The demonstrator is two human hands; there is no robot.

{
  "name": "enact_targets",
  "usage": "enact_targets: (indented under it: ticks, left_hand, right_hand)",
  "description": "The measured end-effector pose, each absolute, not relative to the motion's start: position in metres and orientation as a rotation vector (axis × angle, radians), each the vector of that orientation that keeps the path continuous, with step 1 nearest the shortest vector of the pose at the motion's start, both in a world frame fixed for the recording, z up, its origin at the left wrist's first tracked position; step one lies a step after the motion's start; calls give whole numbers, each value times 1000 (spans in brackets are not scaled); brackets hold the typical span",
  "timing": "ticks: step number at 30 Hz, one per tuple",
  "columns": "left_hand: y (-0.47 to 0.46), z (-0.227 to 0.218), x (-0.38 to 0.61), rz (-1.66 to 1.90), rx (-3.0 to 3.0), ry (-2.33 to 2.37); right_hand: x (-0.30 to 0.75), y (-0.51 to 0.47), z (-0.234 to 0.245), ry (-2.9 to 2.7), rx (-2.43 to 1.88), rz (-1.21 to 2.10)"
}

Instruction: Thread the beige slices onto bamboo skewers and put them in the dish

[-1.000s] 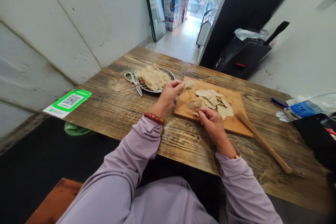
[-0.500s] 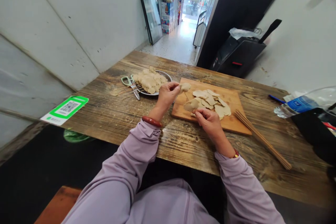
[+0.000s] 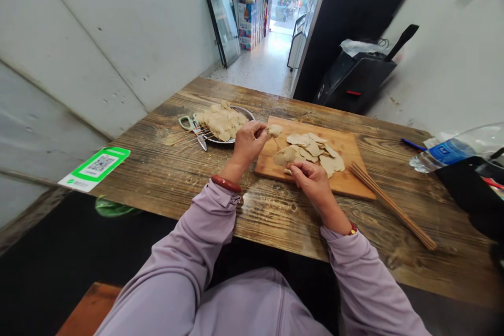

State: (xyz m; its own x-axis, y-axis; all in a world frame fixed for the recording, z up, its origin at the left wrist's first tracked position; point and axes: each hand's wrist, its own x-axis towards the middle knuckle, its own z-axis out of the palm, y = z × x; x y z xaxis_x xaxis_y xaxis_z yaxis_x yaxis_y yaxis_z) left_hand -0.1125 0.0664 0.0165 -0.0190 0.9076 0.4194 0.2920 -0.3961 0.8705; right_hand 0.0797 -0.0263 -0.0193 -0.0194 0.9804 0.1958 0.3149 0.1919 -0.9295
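Note:
My left hand (image 3: 249, 143) is closed in a pinch on a pale, thin slice (image 3: 274, 130) above the left edge of the cutting board. A thin wooden skewer (image 3: 277, 143) runs down from that slice to a second pale slice (image 3: 284, 156). My right hand (image 3: 312, 179) pinches the skewer's lower end just by this second slice; its fingertips partly cover the grip. Behind my hands, a loose pile of similar slices (image 3: 311, 147) lies on the wooden cutting board (image 3: 346, 142).
Left of the board, a metal plate (image 3: 249, 112) bears skewered slices (image 3: 222, 122), with green-handled scissors (image 3: 199, 134) beside it. A bundle of skewers (image 3: 394, 207) lies at the right. Farther right is a plastic bottle (image 3: 443, 155); a QR-code card (image 3: 96, 168) sits at the table's left edge.
The whole view has shifted slightly. Both hands keep their pinch, with the slices and skewer in nearly the same place between them.

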Motion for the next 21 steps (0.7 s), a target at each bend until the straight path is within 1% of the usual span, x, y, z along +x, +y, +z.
enact_targets:
  ticks: [12,21]
  left_hand:
    - [66,20,-113,1383,1627,1272]
    - [67,11,-110,1297,1567,1134]
  right_hand:
    - [77,-26,-25,-1485,-1270,912]
    - [77,-25,-24,-1489,-1276,901]
